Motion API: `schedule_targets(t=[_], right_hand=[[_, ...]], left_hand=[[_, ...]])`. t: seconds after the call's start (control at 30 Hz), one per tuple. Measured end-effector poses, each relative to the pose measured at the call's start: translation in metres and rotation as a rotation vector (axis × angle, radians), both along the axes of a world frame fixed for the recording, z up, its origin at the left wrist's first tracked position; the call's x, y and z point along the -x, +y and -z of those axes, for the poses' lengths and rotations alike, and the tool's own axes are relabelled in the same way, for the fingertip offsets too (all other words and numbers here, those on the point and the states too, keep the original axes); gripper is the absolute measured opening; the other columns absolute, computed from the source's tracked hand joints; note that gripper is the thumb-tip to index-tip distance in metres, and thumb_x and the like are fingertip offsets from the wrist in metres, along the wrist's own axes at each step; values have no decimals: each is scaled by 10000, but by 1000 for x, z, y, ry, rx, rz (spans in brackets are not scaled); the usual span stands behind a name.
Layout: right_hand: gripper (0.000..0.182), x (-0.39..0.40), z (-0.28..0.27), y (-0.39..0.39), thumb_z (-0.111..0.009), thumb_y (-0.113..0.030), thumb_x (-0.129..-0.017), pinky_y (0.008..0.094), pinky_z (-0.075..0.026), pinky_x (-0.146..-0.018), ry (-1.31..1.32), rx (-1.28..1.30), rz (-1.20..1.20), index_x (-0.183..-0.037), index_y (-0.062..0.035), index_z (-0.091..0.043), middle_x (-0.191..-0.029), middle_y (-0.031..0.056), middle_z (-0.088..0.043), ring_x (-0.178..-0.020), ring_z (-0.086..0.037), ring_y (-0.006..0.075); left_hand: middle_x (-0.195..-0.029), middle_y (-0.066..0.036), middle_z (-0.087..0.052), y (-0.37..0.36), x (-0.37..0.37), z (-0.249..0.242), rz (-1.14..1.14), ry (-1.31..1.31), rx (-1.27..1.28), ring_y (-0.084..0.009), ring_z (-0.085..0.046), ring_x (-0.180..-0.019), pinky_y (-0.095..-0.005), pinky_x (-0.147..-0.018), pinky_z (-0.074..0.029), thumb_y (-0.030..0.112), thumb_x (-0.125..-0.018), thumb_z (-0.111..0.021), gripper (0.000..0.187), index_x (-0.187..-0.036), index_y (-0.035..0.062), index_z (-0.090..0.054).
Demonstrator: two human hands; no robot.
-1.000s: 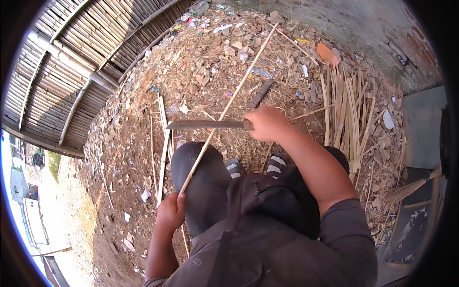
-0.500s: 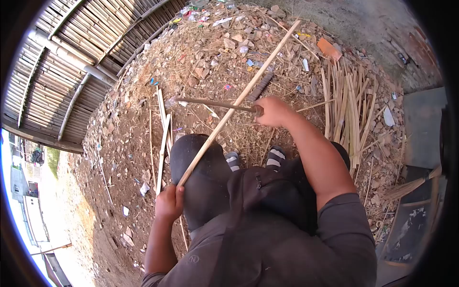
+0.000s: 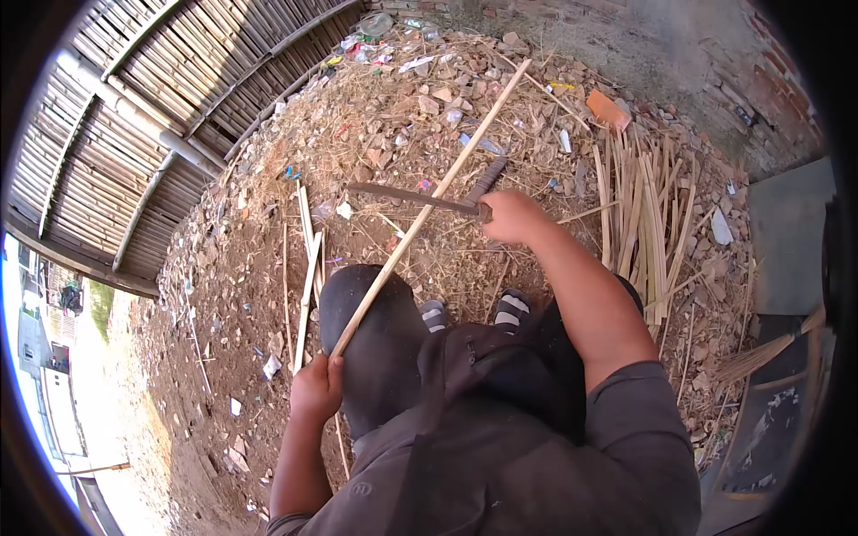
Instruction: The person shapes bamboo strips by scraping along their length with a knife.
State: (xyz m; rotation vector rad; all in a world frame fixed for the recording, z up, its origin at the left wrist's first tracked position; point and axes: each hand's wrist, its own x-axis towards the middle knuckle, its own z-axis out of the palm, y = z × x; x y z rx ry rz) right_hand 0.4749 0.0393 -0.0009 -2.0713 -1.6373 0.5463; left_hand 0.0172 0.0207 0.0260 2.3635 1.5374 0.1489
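A long pale bamboo strip (image 3: 447,179) runs diagonally from my left hand up to the top of the view, resting over my left knee. My left hand (image 3: 316,389) is closed round its lower end. My right hand (image 3: 511,217) is wrapped round the handle of a long dark blade (image 3: 411,196), whose handle is mostly hidden in my fist. The blade crosses the strip near its middle. Just beyond my right hand, a dark ribbed rod-like object (image 3: 488,177) lies on the ground.
A pile of split bamboo strips (image 3: 651,223) lies at the right, and a few more strips (image 3: 308,268) lie left of my knee. An orange brick piece (image 3: 609,109) is near the wall (image 3: 626,54). A bamboo fence (image 3: 161,134) stands upper left; a broom (image 3: 769,350) is far right.
The strip's far end has shifted slightly left and down. The blade shows broader and a little more level, and my right hand is slightly lower. My left hand still grips the strip.
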Motion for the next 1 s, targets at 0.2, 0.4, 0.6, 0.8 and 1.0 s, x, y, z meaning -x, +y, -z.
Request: schedule_targets(t=[0.2,0.4,0.6,0.8,1.0], right_hand=[[254,40,-33,-15,-684,-203,-762,497,-555,-810,-193,104,-148,-996,-107,-715,-929,139,-718,-908,-699,375],[239,2,-5,-1,-690,-206,-754,501,-548,-806,-34,83,-44,-971,-106,-696,-928,141,-716,-917,-694,372],[232,44,-39,-15,-672,-189,-763,493,-552,-789,-186,67,-162,-972,-93,-699,-906,163,-713,-902,-690,384],[233,-24,3,-2,-672,-178,-773,485,-558,-741,40,-60,179,-985,-86,-699,-841,174,-710,-810,-696,393],[217,25,-14,-10,-679,-192,-759,501,-551,-740,-89,-94,-19,-944,-83,-706,-859,177,-719,-806,-693,403]], left_hand=[[-699,-254,-629,-5,-2,-14,-17,98,9,-498,-630,-706,-595,-635,-474,417,-1029,-514,431,-818,42,-538],[-705,-251,-633,3,-3,0,-13,67,-26,-495,-633,-702,-591,-628,-476,419,-1026,-521,422,-830,46,-540],[-673,-247,-621,3,4,-3,22,50,-16,-488,-628,-670,-584,-610,-477,413,-1018,-538,421,-815,45,-533],[-671,-246,-622,3,4,6,-23,43,-33,-485,-633,-675,-584,-611,-479,418,-1015,-540,424,-814,44,-538],[-679,-248,-624,6,7,0,19,73,-9,-487,-635,-691,-586,-621,-478,424,-1017,-533,424,-824,47,-536]])
